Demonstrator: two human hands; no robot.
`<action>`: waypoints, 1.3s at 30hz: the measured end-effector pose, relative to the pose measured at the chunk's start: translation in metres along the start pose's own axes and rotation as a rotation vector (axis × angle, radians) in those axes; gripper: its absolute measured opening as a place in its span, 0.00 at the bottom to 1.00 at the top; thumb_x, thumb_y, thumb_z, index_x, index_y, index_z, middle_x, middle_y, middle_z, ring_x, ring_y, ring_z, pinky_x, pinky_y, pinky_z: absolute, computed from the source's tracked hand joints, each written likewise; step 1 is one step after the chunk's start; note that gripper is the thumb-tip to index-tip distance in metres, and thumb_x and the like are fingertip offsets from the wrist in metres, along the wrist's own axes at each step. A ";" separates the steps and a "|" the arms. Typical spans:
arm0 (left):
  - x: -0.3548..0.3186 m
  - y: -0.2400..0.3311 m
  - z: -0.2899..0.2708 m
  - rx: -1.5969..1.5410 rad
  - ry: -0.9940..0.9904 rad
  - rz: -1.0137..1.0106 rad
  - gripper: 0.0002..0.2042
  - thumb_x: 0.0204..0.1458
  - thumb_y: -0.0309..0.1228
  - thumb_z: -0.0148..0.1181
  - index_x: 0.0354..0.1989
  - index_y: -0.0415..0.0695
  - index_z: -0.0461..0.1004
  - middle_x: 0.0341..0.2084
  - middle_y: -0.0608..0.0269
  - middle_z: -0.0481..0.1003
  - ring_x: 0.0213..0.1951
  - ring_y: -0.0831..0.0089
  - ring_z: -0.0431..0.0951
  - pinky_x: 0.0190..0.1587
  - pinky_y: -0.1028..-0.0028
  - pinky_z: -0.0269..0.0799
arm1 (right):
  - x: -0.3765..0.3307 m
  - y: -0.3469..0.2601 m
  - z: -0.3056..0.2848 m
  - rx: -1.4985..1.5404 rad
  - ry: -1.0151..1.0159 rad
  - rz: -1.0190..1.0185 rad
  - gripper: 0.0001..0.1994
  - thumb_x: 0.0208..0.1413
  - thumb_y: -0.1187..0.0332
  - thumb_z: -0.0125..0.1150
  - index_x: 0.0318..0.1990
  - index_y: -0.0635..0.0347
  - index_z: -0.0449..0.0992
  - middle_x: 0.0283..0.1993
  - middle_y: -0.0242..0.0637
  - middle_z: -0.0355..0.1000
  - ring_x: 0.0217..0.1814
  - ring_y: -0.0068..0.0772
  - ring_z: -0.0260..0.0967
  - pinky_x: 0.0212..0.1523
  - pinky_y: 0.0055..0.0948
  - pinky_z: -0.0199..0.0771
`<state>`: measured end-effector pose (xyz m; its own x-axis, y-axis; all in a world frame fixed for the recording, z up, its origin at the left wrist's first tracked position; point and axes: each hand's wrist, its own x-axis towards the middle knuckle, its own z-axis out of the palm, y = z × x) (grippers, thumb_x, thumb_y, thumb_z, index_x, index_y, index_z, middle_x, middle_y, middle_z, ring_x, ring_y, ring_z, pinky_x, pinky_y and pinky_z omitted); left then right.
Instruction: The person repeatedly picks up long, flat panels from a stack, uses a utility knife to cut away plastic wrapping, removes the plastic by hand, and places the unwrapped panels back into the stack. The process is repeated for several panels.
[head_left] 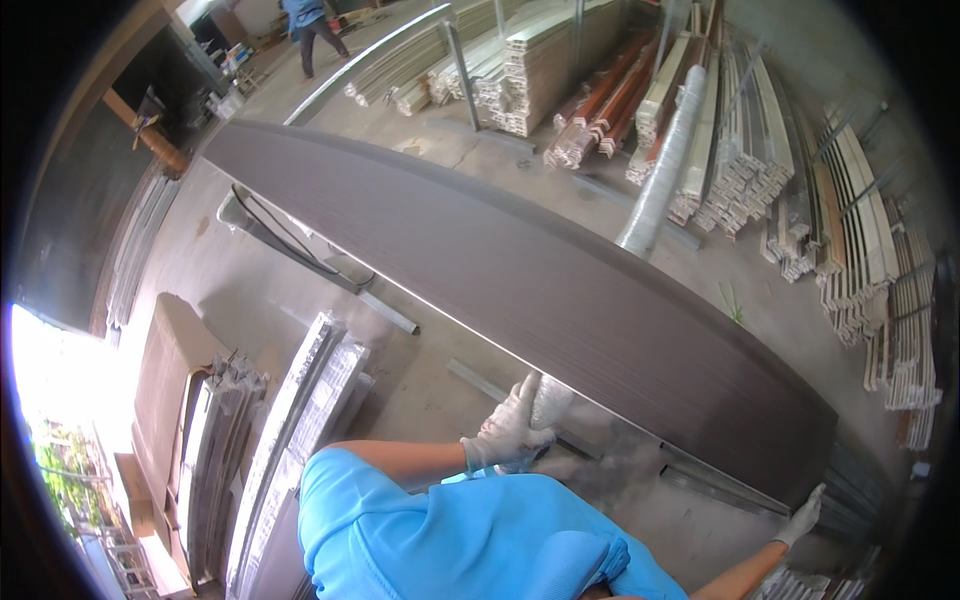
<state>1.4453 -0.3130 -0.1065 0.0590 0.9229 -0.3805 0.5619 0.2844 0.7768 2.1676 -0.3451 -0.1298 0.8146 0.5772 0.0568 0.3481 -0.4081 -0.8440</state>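
Stacked pale trim strips (530, 70) lie at twelve o'clock, a wrapped roll (665, 160) at one, another person (312, 25) at eleven.

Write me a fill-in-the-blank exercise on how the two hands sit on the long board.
1. Both hands wear white ____.
2. The left hand grips the long dark brown board along its near ____.
3. The right hand holds the board at its ____ end.
4. Stacks of pale mouldings lie on the concrete ____ beyond the board.

Missing words: gloves; edge; right; floor
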 end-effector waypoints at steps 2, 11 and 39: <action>0.000 -0.005 0.005 0.051 0.059 0.014 0.49 0.47 0.43 0.67 0.73 0.36 0.43 0.64 0.34 0.59 0.64 0.40 0.63 0.65 0.56 0.63 | -0.019 -0.005 0.012 -0.025 -0.082 -0.126 0.30 0.67 0.52 0.53 0.65 0.68 0.67 0.69 0.44 0.64 0.68 0.36 0.64 0.68 0.31 0.61; 0.001 -0.018 0.012 0.430 0.283 0.390 0.40 0.53 0.40 0.65 0.67 0.30 0.52 0.56 0.39 0.66 0.59 0.43 0.67 0.60 0.51 0.64 | -0.155 -0.071 0.056 0.215 -0.118 -0.203 0.26 0.60 0.56 0.63 0.60 0.65 0.73 0.62 0.46 0.71 0.65 0.38 0.68 0.64 0.32 0.66; 0.153 0.201 0.834 0.687 -1.128 0.057 0.25 0.59 0.47 0.59 0.57 0.41 0.73 0.49 0.50 0.78 0.46 0.58 0.80 0.49 0.58 0.74 | -0.174 0.437 -0.451 -0.037 0.381 0.769 0.16 0.57 0.58 0.65 0.49 0.55 0.81 0.49 0.37 0.80 0.48 0.35 0.78 0.50 0.33 0.77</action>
<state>2.2558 -0.3315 -0.4268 0.5583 0.1127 -0.8220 0.8174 -0.2445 0.5216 2.3871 -0.9427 -0.2681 0.9284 -0.1436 -0.3426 -0.3550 -0.6149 -0.7042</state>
